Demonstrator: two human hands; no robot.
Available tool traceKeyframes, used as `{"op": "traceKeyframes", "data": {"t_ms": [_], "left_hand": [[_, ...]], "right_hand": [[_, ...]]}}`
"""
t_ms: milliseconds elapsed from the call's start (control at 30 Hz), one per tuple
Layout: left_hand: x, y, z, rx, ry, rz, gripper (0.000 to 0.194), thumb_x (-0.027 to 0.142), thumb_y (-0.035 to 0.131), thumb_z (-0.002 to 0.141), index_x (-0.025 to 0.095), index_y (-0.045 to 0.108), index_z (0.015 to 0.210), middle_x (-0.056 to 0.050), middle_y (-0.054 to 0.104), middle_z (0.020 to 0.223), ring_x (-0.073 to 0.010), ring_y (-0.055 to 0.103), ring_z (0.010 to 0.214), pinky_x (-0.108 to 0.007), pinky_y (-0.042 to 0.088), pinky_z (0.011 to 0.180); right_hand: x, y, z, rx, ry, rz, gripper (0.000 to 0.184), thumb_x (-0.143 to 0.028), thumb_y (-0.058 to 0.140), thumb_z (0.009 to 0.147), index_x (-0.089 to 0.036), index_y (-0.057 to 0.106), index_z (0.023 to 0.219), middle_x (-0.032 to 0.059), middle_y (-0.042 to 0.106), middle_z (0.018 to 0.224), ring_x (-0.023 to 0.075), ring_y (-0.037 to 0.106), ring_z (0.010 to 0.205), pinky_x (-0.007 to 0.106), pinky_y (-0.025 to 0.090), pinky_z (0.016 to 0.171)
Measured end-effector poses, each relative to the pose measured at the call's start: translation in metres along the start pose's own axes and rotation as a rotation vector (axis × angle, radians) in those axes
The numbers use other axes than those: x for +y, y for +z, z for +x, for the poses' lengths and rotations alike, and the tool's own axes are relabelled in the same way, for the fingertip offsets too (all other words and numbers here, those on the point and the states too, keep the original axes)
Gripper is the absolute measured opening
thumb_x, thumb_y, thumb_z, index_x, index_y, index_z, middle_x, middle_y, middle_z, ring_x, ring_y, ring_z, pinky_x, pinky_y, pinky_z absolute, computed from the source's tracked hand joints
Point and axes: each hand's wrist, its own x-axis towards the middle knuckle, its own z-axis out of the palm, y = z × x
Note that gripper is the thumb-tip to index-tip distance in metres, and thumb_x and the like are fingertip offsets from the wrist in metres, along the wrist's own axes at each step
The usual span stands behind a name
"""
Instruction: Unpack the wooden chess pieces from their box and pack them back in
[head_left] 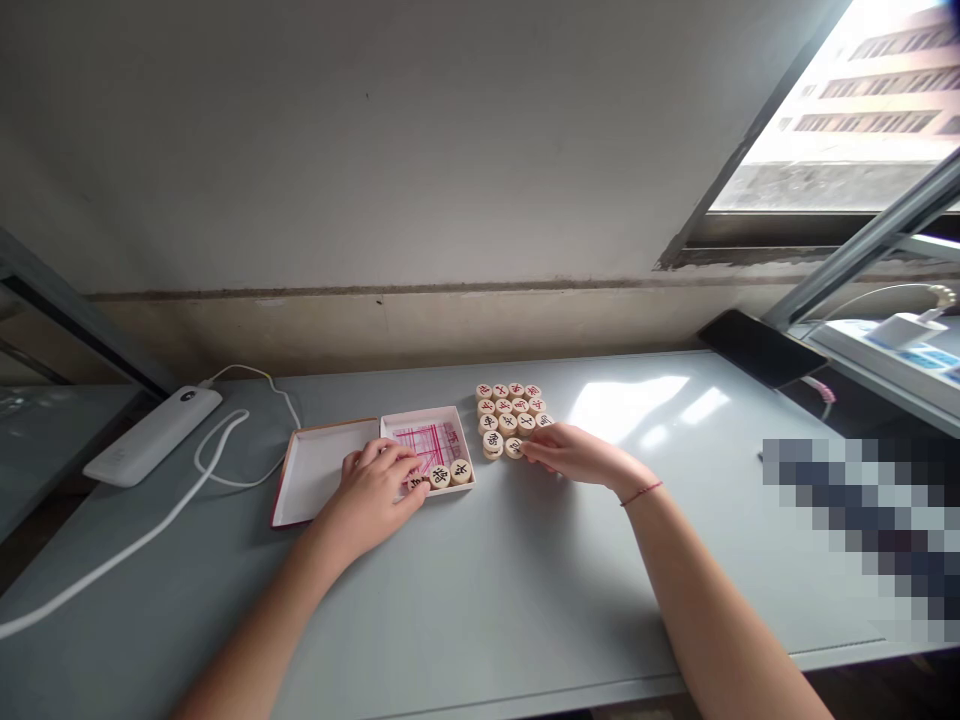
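Round wooden xiangqi pieces (504, 407) with red and black characters stand in close rows, stacked, on the desk. My right hand (574, 455) is at the front row, thumb and index finger closed on a black-marked xiangqi piece (514, 448). Left of the stacks lies a shallow box tray (466, 440) with pink and red lines on its floor. A few xiangqi pieces (439, 476) sit along its near edge. My left hand (379, 480) reaches over the tray's left side, thumb and index finger around the leftmost piece there, which they partly cover.
Joined to the tray on its left is the box lid (319, 470), white inside. Farther left lie a white power bank (154, 435) and a white cable (172, 510). A black phone (761, 348) rests at the back right, near a metal frame bar (870, 245).
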Motion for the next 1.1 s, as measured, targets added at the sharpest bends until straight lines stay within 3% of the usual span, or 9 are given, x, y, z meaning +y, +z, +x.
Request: {"op": "traceKeyframes", "data": {"t_ms": [200, 400, 533, 733, 833, 933, 1100], "left_hand": [[0.0, -0.004, 0.0, -0.026, -0.02, -0.001, 0.018, 0.035, 0.055, 0.086, 0.023, 0.066, 0.093, -0.005, 0.067, 0.107, -0.0275, 0.051, 0.11, -0.047, 0.04, 0.092], [0.005, -0.015, 0.0, -0.068, -0.01, -0.027, 0.015, 0.027, 0.047, 0.09, 0.024, 0.061, 0.089, -0.001, 0.07, 0.095, -0.0227, 0.058, 0.098, -0.045, 0.038, 0.091], [0.007, -0.018, 0.002, 0.027, 0.004, -0.087, 0.016, 0.027, 0.045, 0.091, 0.024, 0.061, 0.091, -0.002, 0.07, 0.094, -0.0213, 0.061, 0.094, -0.041, 0.042, 0.089], [0.026, -0.012, 0.003, 0.116, -0.074, -0.534, 0.024, 0.037, 0.048, 0.092, 0.024, 0.063, 0.105, -0.004, 0.066, 0.106, -0.0189, 0.062, 0.096, -0.032, 0.05, 0.085], [0.037, -0.003, 0.003, 0.049, -0.193, -0.834, 0.029, 0.044, 0.053, 0.089, 0.022, 0.063, 0.105, -0.004, 0.068, 0.103, -0.0195, 0.063, 0.096, -0.031, 0.051, 0.086], [0.041, 0.004, 0.002, -0.015, -0.257, -1.082, 0.032, 0.046, 0.056, 0.087, 0.02, 0.062, 0.105, -0.005, 0.068, 0.106, -0.0199, 0.063, 0.101, -0.031, 0.051, 0.089], [0.038, 0.004, 0.003, -0.035, -0.286, -1.238, 0.029, 0.043, 0.061, 0.085, 0.02, 0.06, 0.102, -0.003, 0.067, 0.106, -0.018, 0.062, 0.103, -0.03, 0.05, 0.092]], "right_hand": [[-0.004, 0.0, -0.005, -0.137, -0.168, 0.079, 0.036, -0.053, 0.051, 0.083, -0.02, 0.051, 0.071, -0.0002, 0.054, 0.068, 0.0124, 0.05, 0.062, 0.025, 0.037, 0.055], [-0.01, 0.002, -0.008, -0.184, -0.217, 0.064, 0.039, -0.055, 0.049, 0.086, -0.019, 0.046, 0.07, -0.0018, 0.051, 0.068, 0.0098, 0.044, 0.06, 0.024, 0.032, 0.054], [-0.015, 0.003, -0.009, -0.222, -0.224, 0.05, 0.038, -0.054, 0.049, 0.086, -0.02, 0.045, 0.069, -0.0024, 0.049, 0.067, 0.009, 0.04, 0.057, 0.023, 0.03, 0.051], [-0.029, 0.022, -0.008, -0.142, -0.376, 0.122, 0.038, -0.055, 0.049, 0.087, -0.019, 0.049, 0.075, -0.0031, 0.045, 0.066, 0.0096, 0.038, 0.059, 0.023, 0.03, 0.053], [-0.038, 0.034, -0.01, -0.205, -0.461, 0.192, 0.035, -0.053, 0.054, 0.085, -0.019, 0.053, 0.084, -0.0025, 0.049, 0.07, 0.0097, 0.04, 0.061, 0.022, 0.031, 0.053], [-0.045, 0.043, -0.013, -0.177, -0.5, 0.209, 0.034, -0.051, 0.056, 0.085, -0.019, 0.048, 0.076, -0.0038, 0.044, 0.066, 0.0089, 0.036, 0.058, 0.022, 0.028, 0.05], [-0.047, 0.045, -0.014, -0.124, -0.508, 0.27, 0.033, -0.049, 0.053, 0.088, -0.019, 0.048, 0.076, -0.0032, 0.046, 0.067, 0.009, 0.037, 0.059, 0.022, 0.029, 0.051]]}}
